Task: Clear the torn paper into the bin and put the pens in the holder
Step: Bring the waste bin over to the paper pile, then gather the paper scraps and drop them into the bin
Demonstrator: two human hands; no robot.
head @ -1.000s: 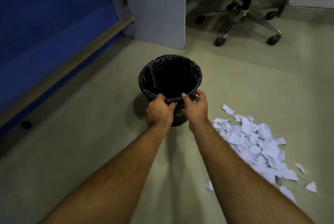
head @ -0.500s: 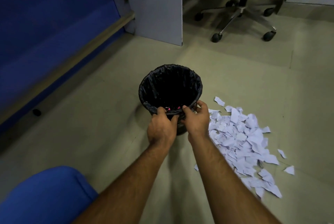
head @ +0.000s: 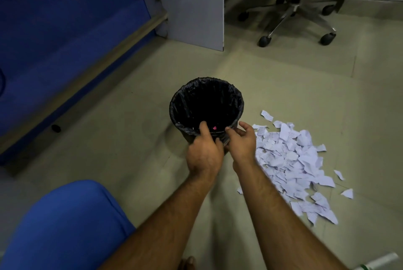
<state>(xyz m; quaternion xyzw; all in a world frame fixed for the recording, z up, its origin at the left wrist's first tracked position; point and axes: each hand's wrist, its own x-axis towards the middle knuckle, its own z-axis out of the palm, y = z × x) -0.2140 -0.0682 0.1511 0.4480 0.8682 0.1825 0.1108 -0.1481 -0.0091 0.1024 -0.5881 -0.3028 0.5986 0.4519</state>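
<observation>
- Left hand (head: 204,154) grips the near rim of the bin (head: 206,106), thumb hooked over the edge.
- Right hand (head: 242,142) sits right at the rim too, fingers loosely curled, can't tell if it's actually holding.
- Torn paper (head: 290,160) is piled on the floor (head: 109,138) just right of the bin.
- Office chair (head: 296,14) well behind.

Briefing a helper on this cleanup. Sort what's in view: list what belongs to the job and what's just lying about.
For the job:
- bin, black liner, on the floor
- torn paper heaped right of it
- left hand gripping the near rim
- right hand at the rim

Just there:
- office chair
- grey panel
- blue cushion
</observation>
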